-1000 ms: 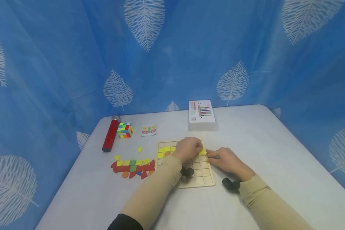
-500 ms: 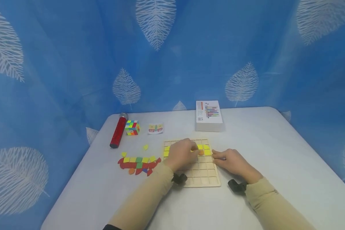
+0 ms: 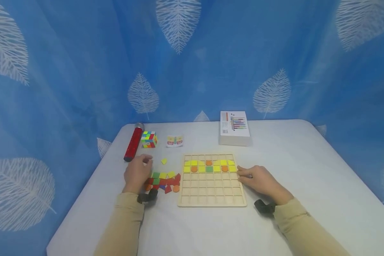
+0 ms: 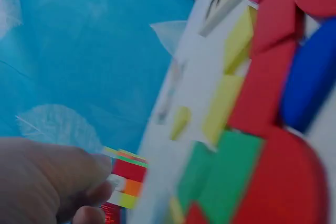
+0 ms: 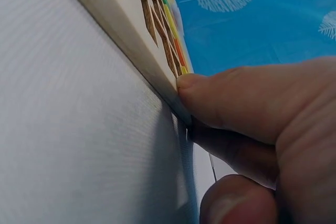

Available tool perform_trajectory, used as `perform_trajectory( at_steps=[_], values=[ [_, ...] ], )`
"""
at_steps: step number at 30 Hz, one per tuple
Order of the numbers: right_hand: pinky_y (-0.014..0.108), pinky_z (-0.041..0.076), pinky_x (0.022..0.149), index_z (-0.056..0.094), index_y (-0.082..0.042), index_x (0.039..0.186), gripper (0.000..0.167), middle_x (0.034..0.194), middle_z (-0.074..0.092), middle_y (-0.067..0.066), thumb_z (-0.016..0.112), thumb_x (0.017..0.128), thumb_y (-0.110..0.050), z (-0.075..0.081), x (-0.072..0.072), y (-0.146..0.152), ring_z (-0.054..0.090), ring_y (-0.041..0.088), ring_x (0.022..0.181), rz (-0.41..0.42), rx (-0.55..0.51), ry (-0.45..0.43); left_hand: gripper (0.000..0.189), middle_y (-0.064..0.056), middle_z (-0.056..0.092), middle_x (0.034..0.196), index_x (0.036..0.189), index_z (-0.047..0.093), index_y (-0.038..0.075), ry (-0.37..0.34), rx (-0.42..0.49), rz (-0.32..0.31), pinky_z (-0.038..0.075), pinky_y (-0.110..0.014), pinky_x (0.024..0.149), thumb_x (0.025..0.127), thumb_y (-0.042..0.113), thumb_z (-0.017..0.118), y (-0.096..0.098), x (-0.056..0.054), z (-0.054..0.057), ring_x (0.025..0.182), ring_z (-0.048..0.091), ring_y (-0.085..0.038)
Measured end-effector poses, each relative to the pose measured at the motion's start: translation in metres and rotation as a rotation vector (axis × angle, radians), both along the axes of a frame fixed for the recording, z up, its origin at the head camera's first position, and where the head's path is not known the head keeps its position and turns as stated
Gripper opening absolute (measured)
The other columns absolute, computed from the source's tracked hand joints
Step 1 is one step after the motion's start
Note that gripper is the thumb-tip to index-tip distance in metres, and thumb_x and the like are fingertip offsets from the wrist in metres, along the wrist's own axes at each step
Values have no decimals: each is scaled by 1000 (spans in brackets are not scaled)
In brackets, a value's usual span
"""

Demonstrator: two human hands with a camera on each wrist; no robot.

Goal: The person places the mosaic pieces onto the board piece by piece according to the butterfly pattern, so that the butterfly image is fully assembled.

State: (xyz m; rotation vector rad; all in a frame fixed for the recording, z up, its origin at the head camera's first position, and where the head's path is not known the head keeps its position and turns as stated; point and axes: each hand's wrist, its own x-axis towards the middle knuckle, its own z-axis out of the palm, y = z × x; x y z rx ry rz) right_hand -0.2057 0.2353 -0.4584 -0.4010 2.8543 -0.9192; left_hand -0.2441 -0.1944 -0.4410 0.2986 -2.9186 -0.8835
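Observation:
My right hand (image 3: 254, 179) pinches the right edge of a wooden grid board (image 3: 202, 192); in the right wrist view the thumb (image 5: 210, 95) presses on its rim. Yellow, orange and green tiles fill parts of two rows near the board's far side, including a green tile (image 3: 209, 169). On the left, my left hand (image 3: 137, 173) hovers beside a group of loose tiles, fingers loosely curled and no tile visible between them. Those tiles include red, yellow, blue and orange ones, plus a green tile (image 4: 231, 174) close to the hand. A lone yellow tile (image 3: 164, 161) lies beyond the group.
Behind the left hand lie a red cylinder with a silver end (image 3: 133, 144) and a puzzle cube (image 3: 149, 139). A small picture card (image 3: 174, 141) lies beside the cube. Farther right stands a white box (image 3: 234, 128), before a blue leaf-patterned curtain (image 3: 192, 71).
My left hand has left the board and swung left to the loose tiles, uncovering the filled rows. The right hand stays at the board's edge. The head view has shifted slightly.

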Motion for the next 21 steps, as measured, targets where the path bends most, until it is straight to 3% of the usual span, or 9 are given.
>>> perform_trajectory(
  at_steps=[2,6,12,16,21],
  values=[
    [60,40,112,74,-9,124,31,145,59,8,69,98,-24,0,0,0,49,41,139,-10,3,-2,43,-11,66,130,138,63,14,-10,14,-12,51,-50,93,99,32,68,-1,-4,-5,112,62,-30],
    [59,39,112,74,-9,124,31,146,59,9,70,98,-24,2,0,-2,49,41,139,-11,-13,-11,50,-11,63,131,140,64,14,-1,-65,-103,52,-50,98,96,35,73,9,-12,-15,121,60,-30],
    [58,40,112,73,-9,126,32,147,57,8,69,98,-25,3,1,-4,49,40,140,-20,-30,-44,46,-8,66,118,132,70,13,37,-181,-145,55,-45,94,92,35,78,22,-19,-24,112,64,-26],
    [57,40,112,73,-10,126,33,147,57,8,69,98,-26,0,1,-3,50,40,139,-28,-21,-43,37,-7,71,109,124,74,12,90,-292,-183,58,-43,87,93,33,76,25,-19,-25,101,66,-26],
    [57,40,112,73,-10,126,32,147,57,7,69,98,-26,2,1,-2,49,40,140,-27,-28,-34,32,-7,72,103,121,75,11,137,-397,-206,60,-41,80,96,31,74,30,-15,-15,93,66,-25]
  ],
)
